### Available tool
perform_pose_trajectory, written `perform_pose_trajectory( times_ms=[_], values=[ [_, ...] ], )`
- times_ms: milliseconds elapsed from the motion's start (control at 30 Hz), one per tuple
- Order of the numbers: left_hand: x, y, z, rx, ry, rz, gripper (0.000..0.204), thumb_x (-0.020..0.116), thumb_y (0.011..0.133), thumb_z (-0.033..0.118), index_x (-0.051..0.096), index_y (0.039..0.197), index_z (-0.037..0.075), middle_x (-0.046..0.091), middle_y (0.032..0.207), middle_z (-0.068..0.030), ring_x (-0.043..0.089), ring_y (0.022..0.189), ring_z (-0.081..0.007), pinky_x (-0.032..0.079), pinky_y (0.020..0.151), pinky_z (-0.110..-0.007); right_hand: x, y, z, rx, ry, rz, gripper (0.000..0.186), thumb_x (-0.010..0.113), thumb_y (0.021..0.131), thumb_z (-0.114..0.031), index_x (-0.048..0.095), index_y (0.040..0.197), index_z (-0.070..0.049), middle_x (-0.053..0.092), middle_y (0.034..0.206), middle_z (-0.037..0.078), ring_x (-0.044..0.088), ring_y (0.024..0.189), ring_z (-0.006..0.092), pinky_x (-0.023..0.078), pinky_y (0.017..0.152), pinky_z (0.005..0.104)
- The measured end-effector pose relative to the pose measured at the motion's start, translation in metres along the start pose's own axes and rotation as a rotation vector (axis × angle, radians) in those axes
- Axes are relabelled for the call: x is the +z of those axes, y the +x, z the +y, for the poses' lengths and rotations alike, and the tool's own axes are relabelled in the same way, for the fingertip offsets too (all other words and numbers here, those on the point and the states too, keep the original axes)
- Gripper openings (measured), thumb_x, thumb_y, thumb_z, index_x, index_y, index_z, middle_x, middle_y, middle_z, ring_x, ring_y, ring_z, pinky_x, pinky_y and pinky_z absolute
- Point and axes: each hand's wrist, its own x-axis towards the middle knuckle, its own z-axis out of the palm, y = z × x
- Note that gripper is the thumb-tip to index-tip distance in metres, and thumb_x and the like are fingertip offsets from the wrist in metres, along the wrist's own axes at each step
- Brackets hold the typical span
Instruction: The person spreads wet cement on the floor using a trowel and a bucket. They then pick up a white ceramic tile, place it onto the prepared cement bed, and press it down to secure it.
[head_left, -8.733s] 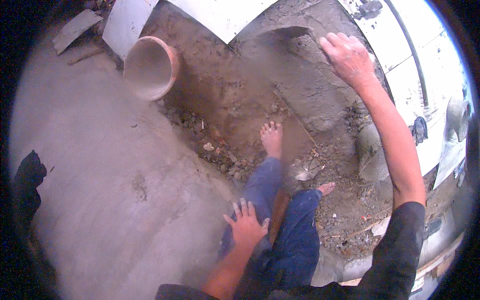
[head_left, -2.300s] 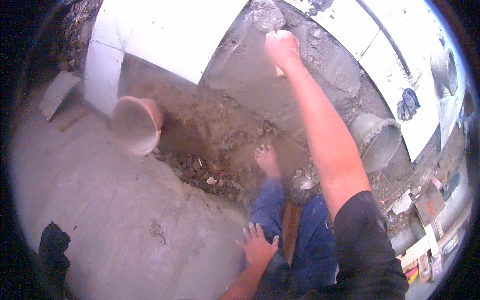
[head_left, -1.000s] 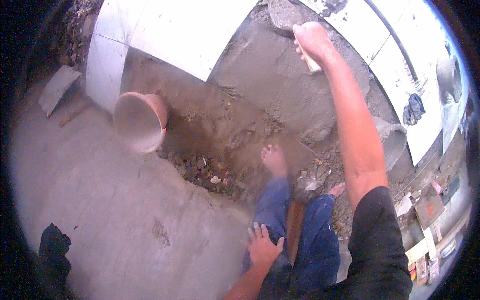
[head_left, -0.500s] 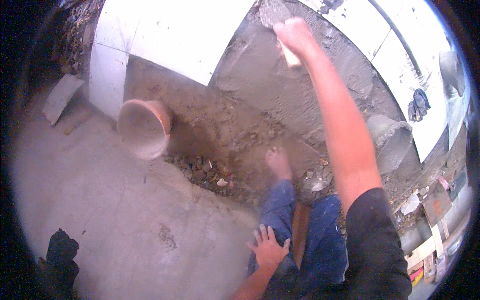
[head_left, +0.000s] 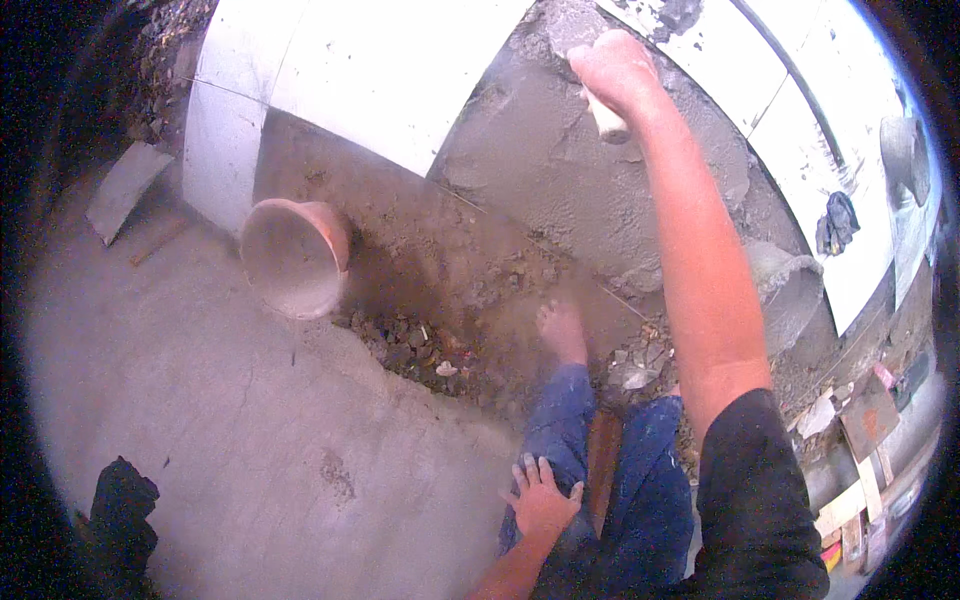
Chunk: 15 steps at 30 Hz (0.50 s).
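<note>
My right hand [head_left: 615, 72] is closed round the pale handle of a trowel [head_left: 607, 120]. The trowel's grey blade lies at the far end of a bed of wet mortar [head_left: 560, 170], partly hidden by my fist and blending into the grey. White tiles [head_left: 375, 85] border the mortar on the left, and more white tiles [head_left: 805, 150] border it on the right. With fingers spread, my left hand [head_left: 545, 505] rests on my left knee and holds nothing. A taut string [head_left: 627, 303] runs along the near edge of the mortar.
An orange bucket [head_left: 295, 258] lies tipped on its side at the left. Another grey bucket [head_left: 785, 295] lies right of the mortar. A dark glove [head_left: 838, 222] is on the right tiles. Rubble [head_left: 410, 350] borders the concrete floor [head_left: 250, 430]; wood scraps [head_left: 850, 505] lie lower right.
My right hand and the trowel have moved a little to the right and nearer to me. My left hand stays on the knee. The whole view has shifted slightly.
</note>
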Motion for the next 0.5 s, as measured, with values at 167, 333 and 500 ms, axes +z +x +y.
perform_pose_trajectory(
  times_ms=[167,333,500],
  values=[
    [-0.004,-0.002,0.002,0.000,-0.005,-0.032,0.090,0.053,0.087,0.065,0.032,0.152,0.007,0.023,0.162,-0.0127,0.022,0.148,-0.0358,0.022,0.111,-0.068,-0.022,-0.003,-0.010,0.102,-0.012,-0.059,0.043,0.054,0.080,-0.028,0.070,0.099,0.007,0.069,0.103,0.027,0.066,0.102,0.0411,0.051,0.089,0.0467],
    [-0.004,-0.005,0.000,-0.031,0.027,-0.043,0.091,0.053,0.087,0.066,0.031,0.153,0.008,0.022,0.162,-0.0123,0.021,0.148,-0.0353,0.022,0.112,-0.068,-0.011,-0.064,0.043,-0.050,-0.147,0.040,0.039,0.055,0.084,-0.031,0.071,0.102,-0.001,0.068,0.102,0.028,0.065,0.099,0.0432,0.050,0.089,0.0489],
    [-0.003,-0.002,0.002,-0.011,0.029,-0.060,0.091,0.052,0.086,0.066,0.030,0.153,0.008,0.021,0.162,-0.0123,0.021,0.149,-0.0350,0.022,0.112,-0.068,-0.017,-0.068,0.060,0.000,-0.096,0.135,0.034,0.055,0.085,-0.029,0.072,0.093,-0.001,0.068,0.100,0.023,0.066,0.095,0.0425,0.052,0.088,0.0495]
  ],
)
